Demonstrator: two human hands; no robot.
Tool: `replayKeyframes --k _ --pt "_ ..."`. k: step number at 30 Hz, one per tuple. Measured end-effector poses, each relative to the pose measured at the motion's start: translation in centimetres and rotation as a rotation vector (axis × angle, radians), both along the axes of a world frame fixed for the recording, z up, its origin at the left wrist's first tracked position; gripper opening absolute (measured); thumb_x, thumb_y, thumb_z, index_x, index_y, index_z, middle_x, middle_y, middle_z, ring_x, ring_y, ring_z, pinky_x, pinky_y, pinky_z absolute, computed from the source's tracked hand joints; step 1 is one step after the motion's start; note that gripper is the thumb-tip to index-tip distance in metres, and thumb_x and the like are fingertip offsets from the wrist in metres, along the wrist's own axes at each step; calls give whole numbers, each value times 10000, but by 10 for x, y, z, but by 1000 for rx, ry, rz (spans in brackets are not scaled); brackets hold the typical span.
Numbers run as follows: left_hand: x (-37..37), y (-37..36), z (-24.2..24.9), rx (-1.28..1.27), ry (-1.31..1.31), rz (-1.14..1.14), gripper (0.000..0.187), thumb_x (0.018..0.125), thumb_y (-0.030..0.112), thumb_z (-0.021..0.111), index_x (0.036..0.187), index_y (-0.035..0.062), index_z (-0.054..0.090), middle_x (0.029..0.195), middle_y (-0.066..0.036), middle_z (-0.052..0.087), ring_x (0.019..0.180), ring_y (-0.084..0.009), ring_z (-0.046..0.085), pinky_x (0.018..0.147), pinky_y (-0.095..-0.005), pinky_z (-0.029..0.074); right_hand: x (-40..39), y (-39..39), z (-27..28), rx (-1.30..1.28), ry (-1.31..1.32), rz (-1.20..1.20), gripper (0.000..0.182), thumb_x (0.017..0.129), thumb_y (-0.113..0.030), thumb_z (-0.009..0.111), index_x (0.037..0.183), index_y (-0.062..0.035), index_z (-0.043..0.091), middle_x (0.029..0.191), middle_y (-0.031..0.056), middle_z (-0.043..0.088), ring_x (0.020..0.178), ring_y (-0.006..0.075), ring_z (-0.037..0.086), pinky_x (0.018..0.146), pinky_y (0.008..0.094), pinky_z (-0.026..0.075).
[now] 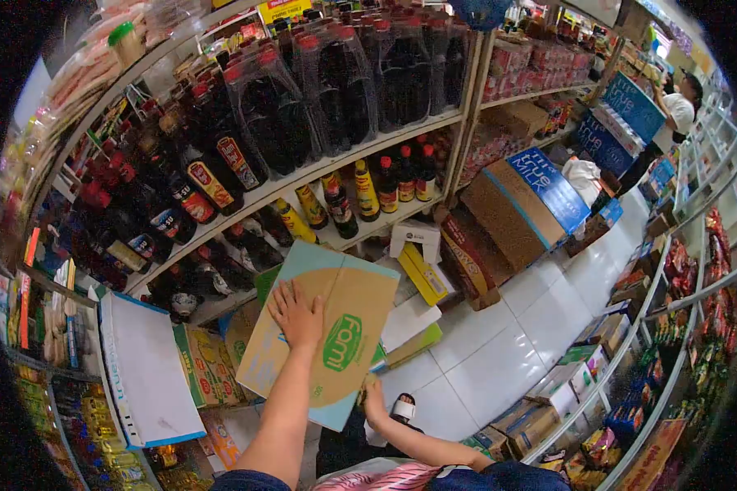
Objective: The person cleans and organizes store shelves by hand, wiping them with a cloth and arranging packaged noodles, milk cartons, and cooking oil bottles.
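Note:
A brown cardboard box (356,286) with pale blue corners and a green "Fami" logo is tilted in front of me, below the shelf of bottles. My left hand (298,315) lies flat on its upper face, fingers spread. At the box's lower right edge is my right hand (374,403), its fingers curled in. What those fingers hold is too small and partly hidden to make out. Behind the box's right side, a white flap or sheet (409,319) and a green-edged carton (414,347) show in part.
Dark sauce bottles (213,176) crowd the shelves ahead. A blue-edged white carton (147,364) stands at left. Blue "true MILK" cartons (549,184) are stacked at right along the tiled aisle (508,360). Another person (678,110) is at the far right; packet racks line the right.

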State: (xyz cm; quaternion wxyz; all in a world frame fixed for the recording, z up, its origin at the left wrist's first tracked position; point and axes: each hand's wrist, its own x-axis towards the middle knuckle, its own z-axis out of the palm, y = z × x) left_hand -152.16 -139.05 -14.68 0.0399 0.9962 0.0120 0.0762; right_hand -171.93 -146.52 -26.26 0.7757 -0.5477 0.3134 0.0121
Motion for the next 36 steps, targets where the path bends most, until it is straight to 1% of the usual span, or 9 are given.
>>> replayKeyframes --k 5,9,14,20,22,29,31,33,36 --pt "4 1 2 -3 -42 5 624 826 443 383 1304 66 247 1360 -158 186 1262 -308 131 1012 -473 35 6 -23 65 122 91 60 373 796 -183 491 1117 -27 382 891 69 493 751 135 480 676 256 409" --pt "-4 2 11 -52 -4 10 622 823 448 382 1299 67 260 1359 -152 191 1263 -304 131 1012 -478 31 20 -41 155 218 -13 56 358 728 -173 584 1014 -1 454 957 93 501 861 178 483 727 300 402" --pt "-2 11 -1 -68 -63 -11 584 822 437 389 1262 57 337 1330 -151 261 1262 -292 141 1012 -478 30 49 -27 135 -808 -450 138 371 704 -208 626 981 -11 476 929 138 493 885 262 475 776 331 376" --pt "2 37 -16 -666 13 -127 411 801 364 480 1072 59 525 1197 -132 436 1167 -272 328 1009 -431 123 58 -22 130 -753 -304 150 360 724 -219 610 991 -15 480 966 142 485 914 256 460 797 304 362" --pt "1 41 -22 -1336 46 -103 396 777 297 515 1084 47 504 1184 -133 436 1078 -253 420 964 -356 241 62 -11 142 -344 -192 111 331 776 -257 543 993 -17 475 987 123 492 937 224 457 809 294 352" --pt "-95 81 29 -805 -168 -598 412 746 258 541 1100 62 463 1128 -133 452 1038 -293 441 884 -378 339 97 40 138 467 -217 132 335 844 -323 418 1040 -67 510 996 53 532 911 173 503 787 315 409" --pt "-95 90 25 -621 -129 -627 428 743 220 531 1132 72 431 1154 -124 424 1088 -280 398 921 -404 308 104 54 129 358 -139 102 335 836 -299 438 1042 -45 512 998 73 545 881 199 519 758 334 422" --pt "-90 96 5 -203 -212 -566 429 744 179 525 1147 91 411 1173 -132 395 1131 -287 346 940 -434 277 103 63 122 -570 -270 115 349 819 -269 471 1060 -17 498 993 111 555 882 229 527 758 346 423" --pt "-72 100 -3 -293 -246 -490 401 757 137 503 1143 96 400 1173 -141 391 1149 -296 320 950 -455 253 104 73 143 -931 -254 148 354 789 -226 494 1061 1 491 1087 176 496 989 300 475 839 379 370"
